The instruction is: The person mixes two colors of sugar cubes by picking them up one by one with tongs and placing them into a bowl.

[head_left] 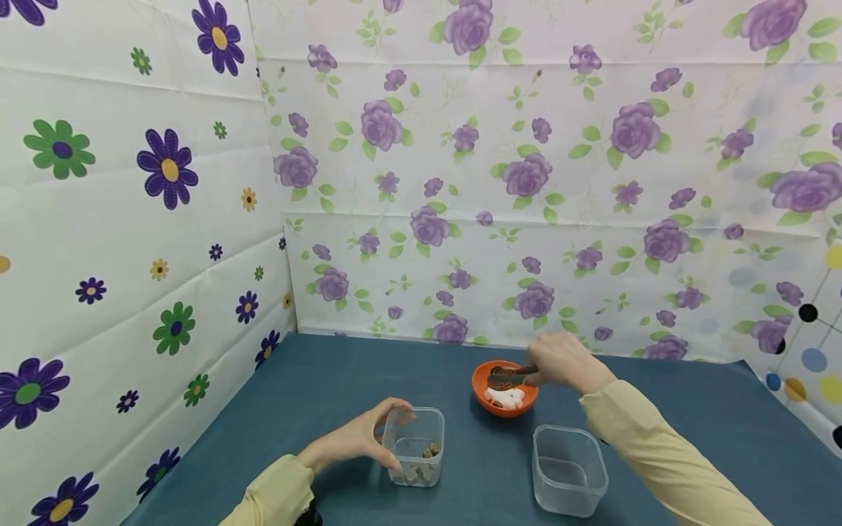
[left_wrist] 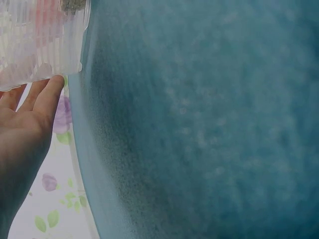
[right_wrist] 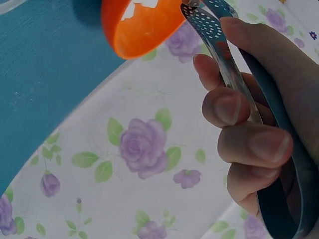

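Note:
My right hand point(head_left: 559, 361) grips metal tongs point(right_wrist: 227, 64) with perforated ends, which reach into an orange bowl point(head_left: 482, 404). White pieces point(head_left: 505, 397) and some brownish ones lie in that bowl. Whether the tongs pinch a piece, I cannot tell. My left hand point(head_left: 368, 436) holds a clear plastic container point(head_left: 430, 431) from its left side, thumb in front and fingers behind. Several small brown chunks point(head_left: 430, 450) sit at the bottom of this container. In the left wrist view, the fingertips point(left_wrist: 56, 82) touch the container's ribbed wall point(left_wrist: 30, 50).
A second clear container point(head_left: 569, 478) stands to the right, near my right forearm. Dark blue cloth point(head_left: 316, 380) covers the table. Flower-printed sheets point(head_left: 421, 183) hang close behind it and along the left side.

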Motion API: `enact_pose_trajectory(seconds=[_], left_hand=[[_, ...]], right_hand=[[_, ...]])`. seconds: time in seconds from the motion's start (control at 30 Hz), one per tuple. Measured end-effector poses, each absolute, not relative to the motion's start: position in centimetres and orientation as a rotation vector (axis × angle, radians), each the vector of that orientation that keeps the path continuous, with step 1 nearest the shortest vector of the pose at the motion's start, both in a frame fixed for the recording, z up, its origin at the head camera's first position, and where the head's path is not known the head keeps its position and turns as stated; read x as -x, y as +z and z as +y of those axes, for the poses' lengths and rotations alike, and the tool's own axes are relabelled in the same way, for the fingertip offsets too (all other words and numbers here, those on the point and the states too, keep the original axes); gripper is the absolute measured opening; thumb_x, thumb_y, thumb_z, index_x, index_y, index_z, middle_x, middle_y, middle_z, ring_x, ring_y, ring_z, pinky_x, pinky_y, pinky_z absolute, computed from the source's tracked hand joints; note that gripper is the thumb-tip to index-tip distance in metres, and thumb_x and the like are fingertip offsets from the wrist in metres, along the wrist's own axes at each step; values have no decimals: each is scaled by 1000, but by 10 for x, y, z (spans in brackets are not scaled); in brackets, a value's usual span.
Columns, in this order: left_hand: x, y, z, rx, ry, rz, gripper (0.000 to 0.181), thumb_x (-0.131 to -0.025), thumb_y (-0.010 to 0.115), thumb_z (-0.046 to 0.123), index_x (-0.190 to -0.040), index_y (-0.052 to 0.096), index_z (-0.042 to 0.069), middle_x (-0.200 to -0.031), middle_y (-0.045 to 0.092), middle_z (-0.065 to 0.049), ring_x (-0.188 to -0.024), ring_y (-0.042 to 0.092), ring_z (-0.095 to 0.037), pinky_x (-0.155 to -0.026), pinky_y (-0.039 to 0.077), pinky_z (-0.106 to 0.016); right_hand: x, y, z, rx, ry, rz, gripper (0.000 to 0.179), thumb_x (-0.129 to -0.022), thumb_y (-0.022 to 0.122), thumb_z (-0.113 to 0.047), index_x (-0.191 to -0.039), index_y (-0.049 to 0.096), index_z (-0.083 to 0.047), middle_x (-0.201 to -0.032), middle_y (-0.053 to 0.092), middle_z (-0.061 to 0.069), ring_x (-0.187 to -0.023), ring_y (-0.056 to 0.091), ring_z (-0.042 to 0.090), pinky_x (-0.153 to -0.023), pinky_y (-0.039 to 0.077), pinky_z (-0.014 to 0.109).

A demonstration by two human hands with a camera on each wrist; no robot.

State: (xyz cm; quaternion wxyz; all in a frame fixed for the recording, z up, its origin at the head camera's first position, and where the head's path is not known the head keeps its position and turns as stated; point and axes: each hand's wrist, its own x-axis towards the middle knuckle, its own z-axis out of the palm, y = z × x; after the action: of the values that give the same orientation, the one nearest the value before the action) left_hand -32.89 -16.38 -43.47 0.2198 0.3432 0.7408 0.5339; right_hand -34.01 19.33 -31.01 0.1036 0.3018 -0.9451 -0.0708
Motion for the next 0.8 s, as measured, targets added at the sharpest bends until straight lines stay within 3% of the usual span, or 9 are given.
enact_pose_trajectory(seconds=[0.53,0.8], left_hand=[[328,-434,-164,-953,1483,2048,74,-78,72,24,-136,30,5,-132,36,-9,-125,28,-32,-86,37,-47],[329,-435,-164,-956,1481,2046,73,-78,72,24,-136,30,5,-132,37,-9,-124,29,-30,-85,37,-47]], right_hand=[[339,-310,193,-857,-238,-2816,38,-73,75,-35,-52,48,-16,-46,34,-7,-43,27,7,-41,21,23],[327,-300,181,-908,-228,-2770,45,-74,74,-34,-50,40,-17,-48,25,-8,-44,21,7,-41,17,23]])
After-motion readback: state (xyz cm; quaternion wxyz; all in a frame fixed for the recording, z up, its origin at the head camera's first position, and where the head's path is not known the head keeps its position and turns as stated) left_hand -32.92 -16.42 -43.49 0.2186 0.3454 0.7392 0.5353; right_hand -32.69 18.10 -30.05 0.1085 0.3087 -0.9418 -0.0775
